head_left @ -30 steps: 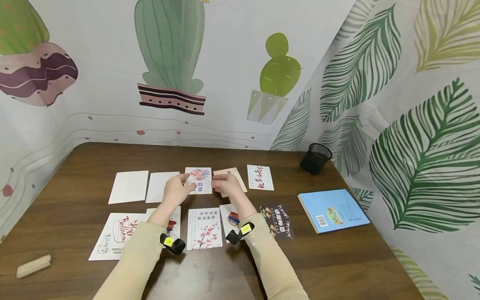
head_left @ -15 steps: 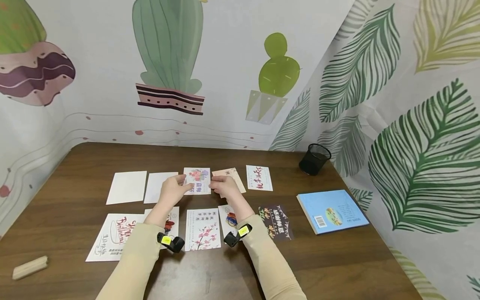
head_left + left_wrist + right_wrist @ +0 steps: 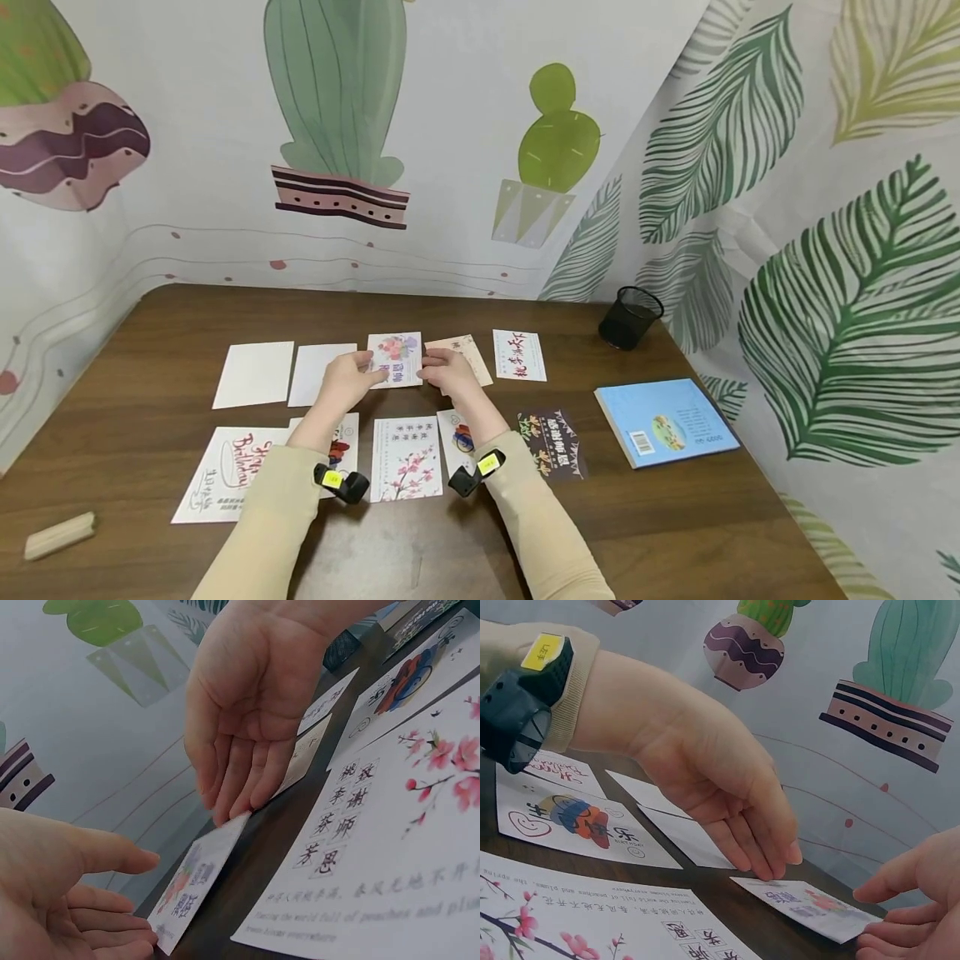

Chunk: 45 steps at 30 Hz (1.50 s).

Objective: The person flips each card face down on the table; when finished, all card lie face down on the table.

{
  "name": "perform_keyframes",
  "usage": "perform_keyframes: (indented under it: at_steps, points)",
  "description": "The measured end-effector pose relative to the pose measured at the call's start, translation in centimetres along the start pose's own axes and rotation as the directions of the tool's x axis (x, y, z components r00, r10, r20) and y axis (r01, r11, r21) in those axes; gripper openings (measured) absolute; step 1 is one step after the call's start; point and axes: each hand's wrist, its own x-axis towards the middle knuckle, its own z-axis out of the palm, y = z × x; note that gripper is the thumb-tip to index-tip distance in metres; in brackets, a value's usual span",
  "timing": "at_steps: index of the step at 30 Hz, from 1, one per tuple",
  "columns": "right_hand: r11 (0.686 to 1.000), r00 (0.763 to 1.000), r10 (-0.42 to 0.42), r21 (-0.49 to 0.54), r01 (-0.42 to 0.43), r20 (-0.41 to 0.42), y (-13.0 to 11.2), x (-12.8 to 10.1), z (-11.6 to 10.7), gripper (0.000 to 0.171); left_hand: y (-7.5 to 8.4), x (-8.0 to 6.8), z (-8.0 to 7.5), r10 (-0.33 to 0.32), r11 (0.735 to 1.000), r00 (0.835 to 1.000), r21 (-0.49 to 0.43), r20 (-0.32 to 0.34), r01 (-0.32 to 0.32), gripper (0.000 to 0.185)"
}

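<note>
Ten cards (image 3: 407,457) ring flower card (image 3: 395,360); book (image 3: 666,421) (blue) right.

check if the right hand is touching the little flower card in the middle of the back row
Touching. The left wrist view shows the right hand's fingertips meeting the flower card's raised edge with no gap.

The two hands are closing in on the flowered card (image 3: 395,360) in the far row. The left hand (image 3: 347,379) is edging up and a little left from where it lay a second ago, its fingertips resting at the card's left edge. The right hand (image 3: 447,374) is sliding left toward the card's right edge, uncovering a little more of the pale pink card (image 3: 467,354) beside it. The flowered card itself is shifting slightly away from the person.
</note>
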Motion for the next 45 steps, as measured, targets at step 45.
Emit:
perform_keyframes:
  at_steps: [45]
  points:
    - [0.963,0.998,-0.057,0.266,0.049,0.023,-0.5,-0.5,1.0,0.048,2.1,-0.7,0.1,0.179,0.977,0.976,-0.096,-0.121,-0.191,0.042]
